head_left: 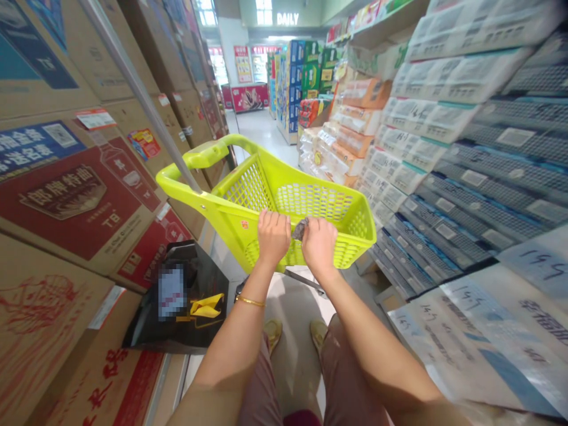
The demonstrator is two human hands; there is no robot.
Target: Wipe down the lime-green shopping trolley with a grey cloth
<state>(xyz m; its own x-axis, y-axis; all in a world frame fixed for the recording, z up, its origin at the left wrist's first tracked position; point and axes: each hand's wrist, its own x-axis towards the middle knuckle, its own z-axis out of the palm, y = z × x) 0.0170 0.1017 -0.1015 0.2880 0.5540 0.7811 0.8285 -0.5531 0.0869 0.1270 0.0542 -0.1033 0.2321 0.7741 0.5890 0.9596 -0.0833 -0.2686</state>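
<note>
A lime-green plastic shopping cart [231, 219] stands crosswise in front of me, its handle end to the left. My left hand [274, 236] is closed over the near rim of its basket, fingers curled inward. Beside it, my right hand [319, 241] is also closed at this rim, with a crumpled grey cloth [300, 229] bunched by its thumb and fingers. How much of the cloth lies under the palm is hidden. The visible basket has lattice walls, and its floor is mostly hidden behind the near side.
Stacked cartons [84, 195] line the left side. A black bag [190, 319] with a yellow piece sits low against them, and a metal pole [137, 89] slants near the cart handle. Stacked plastic-wrapped packs [444, 118] rise on the right. Tiled floor [284, 133] runs ahead toward further shelves.
</note>
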